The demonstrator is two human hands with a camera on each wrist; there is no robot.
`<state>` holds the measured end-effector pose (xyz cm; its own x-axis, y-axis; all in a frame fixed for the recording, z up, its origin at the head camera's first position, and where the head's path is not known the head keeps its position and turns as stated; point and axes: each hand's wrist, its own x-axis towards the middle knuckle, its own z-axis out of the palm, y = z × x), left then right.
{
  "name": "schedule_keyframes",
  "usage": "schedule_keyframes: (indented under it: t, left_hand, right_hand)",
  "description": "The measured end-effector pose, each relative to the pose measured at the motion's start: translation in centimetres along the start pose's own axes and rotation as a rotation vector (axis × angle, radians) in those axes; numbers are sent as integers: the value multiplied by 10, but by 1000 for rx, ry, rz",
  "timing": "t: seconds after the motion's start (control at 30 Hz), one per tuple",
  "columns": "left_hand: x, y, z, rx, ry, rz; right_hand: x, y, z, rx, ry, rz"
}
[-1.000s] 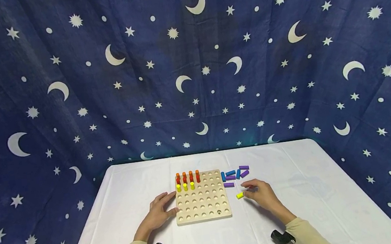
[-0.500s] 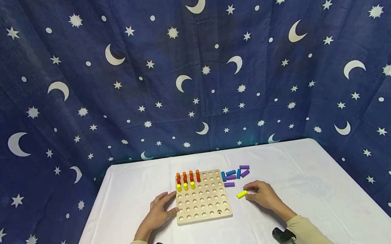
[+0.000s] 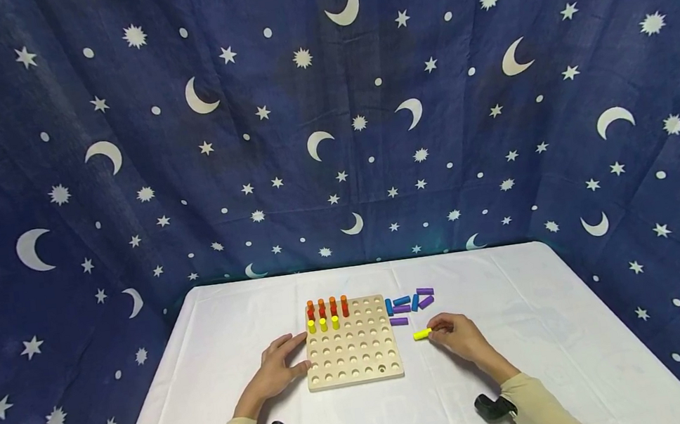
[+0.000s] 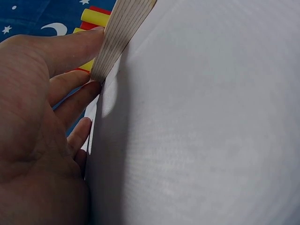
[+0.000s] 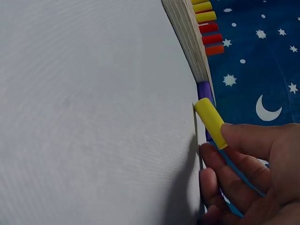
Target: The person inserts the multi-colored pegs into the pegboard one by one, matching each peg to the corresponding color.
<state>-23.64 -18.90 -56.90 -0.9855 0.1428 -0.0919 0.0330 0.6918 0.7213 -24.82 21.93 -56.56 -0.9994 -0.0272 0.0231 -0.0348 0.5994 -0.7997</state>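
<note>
Both hands have a job. My left hand [image 3: 275, 368] touches the side of the board [image 3: 358, 352], loose and not gripping. My right hand [image 3: 460, 338] pinches one end of a yellow peg [image 3: 422, 335], off the board, between that hand and the holes. Three yellow pegs [image 3: 323, 325] stand nearer my left hand. This peg lies nearly flat, so I think I should tip it upright before pushing it straight down, with my left hand steadying the board. Purple pegs [image 3: 399, 321] lie just past my right hand, so I should not bump them.
</note>
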Motion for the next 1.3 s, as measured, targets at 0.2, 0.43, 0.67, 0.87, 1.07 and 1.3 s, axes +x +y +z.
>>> schedule_keyframes:
  t: [0.2, 0.43, 0.67, 0.87, 1.07, 1.3]
  left_hand:
    - [0, -1, 0, 2, -2, 1]
    - [1, -2, 1, -2, -2, 5]
    - [1, -1, 0, -5, -2, 9]
    - [0, -2, 0, -1, -1, 16]
    - [1, -1, 0, 1, -1, 12]
    - [0, -1, 0, -4, 2, 8]
  right_hand:
    - [1, 1, -3, 74, 5, 23]
    - [1, -2, -1, 239, 25, 122]
    - [3, -12, 2, 338, 22, 146]
    - [6, -27, 4, 356, 4, 66]
    - [10, -42, 11, 364, -6, 32]
    - [15, -60, 25, 390, -14, -37]
